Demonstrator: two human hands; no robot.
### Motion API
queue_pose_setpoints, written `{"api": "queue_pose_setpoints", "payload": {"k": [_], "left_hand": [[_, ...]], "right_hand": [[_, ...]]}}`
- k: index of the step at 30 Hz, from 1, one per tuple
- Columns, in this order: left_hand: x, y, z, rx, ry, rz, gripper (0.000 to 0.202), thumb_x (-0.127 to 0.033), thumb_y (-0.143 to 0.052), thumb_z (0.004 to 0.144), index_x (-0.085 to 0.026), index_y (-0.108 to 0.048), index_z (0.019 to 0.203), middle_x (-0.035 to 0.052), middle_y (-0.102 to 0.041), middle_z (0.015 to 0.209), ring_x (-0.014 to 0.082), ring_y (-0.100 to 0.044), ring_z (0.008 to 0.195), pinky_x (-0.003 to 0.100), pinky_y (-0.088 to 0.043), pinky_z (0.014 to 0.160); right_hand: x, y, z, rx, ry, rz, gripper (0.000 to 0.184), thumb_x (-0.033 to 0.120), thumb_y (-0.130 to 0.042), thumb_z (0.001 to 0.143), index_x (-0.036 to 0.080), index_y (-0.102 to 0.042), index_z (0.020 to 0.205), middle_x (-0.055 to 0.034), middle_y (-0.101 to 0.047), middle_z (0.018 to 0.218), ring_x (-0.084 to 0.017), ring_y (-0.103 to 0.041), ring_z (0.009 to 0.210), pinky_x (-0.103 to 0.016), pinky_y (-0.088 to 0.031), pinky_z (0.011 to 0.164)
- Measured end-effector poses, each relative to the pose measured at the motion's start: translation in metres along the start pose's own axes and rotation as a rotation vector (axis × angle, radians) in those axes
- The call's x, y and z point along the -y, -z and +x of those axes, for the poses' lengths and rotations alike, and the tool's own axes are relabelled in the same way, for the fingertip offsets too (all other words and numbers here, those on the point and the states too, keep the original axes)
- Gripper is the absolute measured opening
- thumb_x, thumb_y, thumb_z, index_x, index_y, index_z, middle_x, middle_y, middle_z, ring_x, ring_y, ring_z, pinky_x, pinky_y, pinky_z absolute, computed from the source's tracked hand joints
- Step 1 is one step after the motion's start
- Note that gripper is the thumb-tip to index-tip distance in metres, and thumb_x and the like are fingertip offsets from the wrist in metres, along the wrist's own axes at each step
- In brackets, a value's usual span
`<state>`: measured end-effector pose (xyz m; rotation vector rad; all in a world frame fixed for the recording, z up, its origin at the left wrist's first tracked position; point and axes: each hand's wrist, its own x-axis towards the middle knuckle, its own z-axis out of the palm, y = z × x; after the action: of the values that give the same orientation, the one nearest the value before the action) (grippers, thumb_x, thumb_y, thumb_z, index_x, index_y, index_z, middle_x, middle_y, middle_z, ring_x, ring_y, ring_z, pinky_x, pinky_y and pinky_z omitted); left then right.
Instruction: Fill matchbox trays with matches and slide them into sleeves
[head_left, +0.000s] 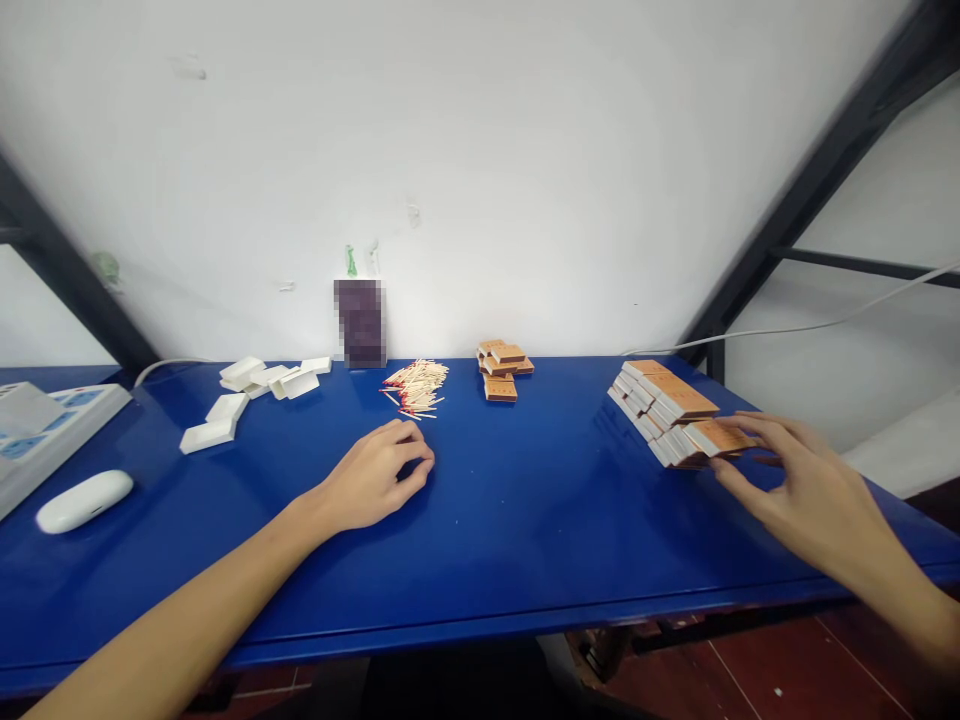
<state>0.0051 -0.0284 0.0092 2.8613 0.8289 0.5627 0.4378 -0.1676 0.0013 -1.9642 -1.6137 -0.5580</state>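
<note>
My left hand (pixel 375 478) rests on the blue table (pixel 525 500) with its fingers curled loosely under, nothing visible in it, just in front of a loose pile of matchsticks (pixel 417 386). My right hand (pixel 787 480) reaches to the near end of a leaning row of orange matchboxes (pixel 671 412) at the right. Its fingers are spread, and the fingertips touch the nearest box without closing on it.
A small heap of orange matchbox sleeves (pixel 502 368) lies behind the matchsticks. White inner trays (pixel 247 392) are scattered at the back left. A white earbud case (pixel 84 500) and a power strip (pixel 45 425) sit at the far left. A dark blurred object (pixel 361 322) stands against the wall.
</note>
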Motion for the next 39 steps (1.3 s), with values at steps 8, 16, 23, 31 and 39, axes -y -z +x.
{"api": "queue_pose_setpoints", "payload": {"k": [8,16,23,31,39], "left_hand": [[0.0,0.0,0.0,0.013,0.006,-0.01,0.027,-0.026,-0.043,0.096,-0.02,-0.069,0.096,0.0049,-0.06,0.097,0.0178,-0.054,0.086,0.034,-0.046,0.082],[-0.001,0.001,0.001,-0.017,0.002,-0.013,0.028,-0.028,-0.044,0.097,-0.019,-0.071,0.094,0.0064,-0.06,0.098,0.0207,-0.05,0.094,0.037,-0.045,0.088],[0.0,0.0,0.0,-0.017,0.0,-0.014,0.026,-0.028,-0.046,0.096,-0.019,-0.071,0.093,0.0061,-0.06,0.098,0.0201,-0.051,0.094,0.036,-0.045,0.089],[0.0,-0.002,0.001,-0.002,0.032,0.009,0.029,-0.031,-0.045,0.097,-0.018,-0.071,0.094,0.0066,-0.061,0.098,0.0207,-0.051,0.094,0.037,-0.044,0.09],[0.047,0.035,-0.013,0.005,0.317,0.373,0.039,-0.04,-0.041,0.097,-0.018,-0.065,0.118,0.0114,-0.062,0.114,0.0282,-0.055,0.107,0.045,-0.044,0.096]], "right_hand": [[0.025,-0.002,0.001,0.095,-0.242,-0.128,0.055,0.068,-0.047,0.085,0.021,-0.043,0.114,-0.0181,-0.061,0.111,-0.038,-0.064,0.096,-0.045,-0.049,0.07],[0.027,-0.008,0.006,0.084,-0.244,-0.179,0.045,0.065,-0.04,0.088,0.022,-0.044,0.101,-0.0158,-0.062,0.102,-0.035,-0.063,0.085,-0.041,-0.044,0.062],[0.019,-0.019,0.001,-0.021,-0.224,-0.142,0.041,0.056,-0.047,0.082,0.024,-0.047,0.106,-0.012,-0.064,0.102,-0.032,-0.063,0.08,-0.04,-0.047,0.066],[0.017,-0.019,-0.002,-0.036,-0.165,-0.172,0.042,0.051,-0.05,0.083,0.021,-0.055,0.112,-0.0133,-0.066,0.108,-0.032,-0.066,0.085,-0.041,-0.049,0.068],[0.046,-0.004,0.001,-0.321,0.031,-0.138,0.042,0.045,-0.055,0.089,0.015,-0.056,0.12,-0.0224,-0.066,0.118,-0.039,-0.062,0.11,-0.049,-0.051,0.088]]}}
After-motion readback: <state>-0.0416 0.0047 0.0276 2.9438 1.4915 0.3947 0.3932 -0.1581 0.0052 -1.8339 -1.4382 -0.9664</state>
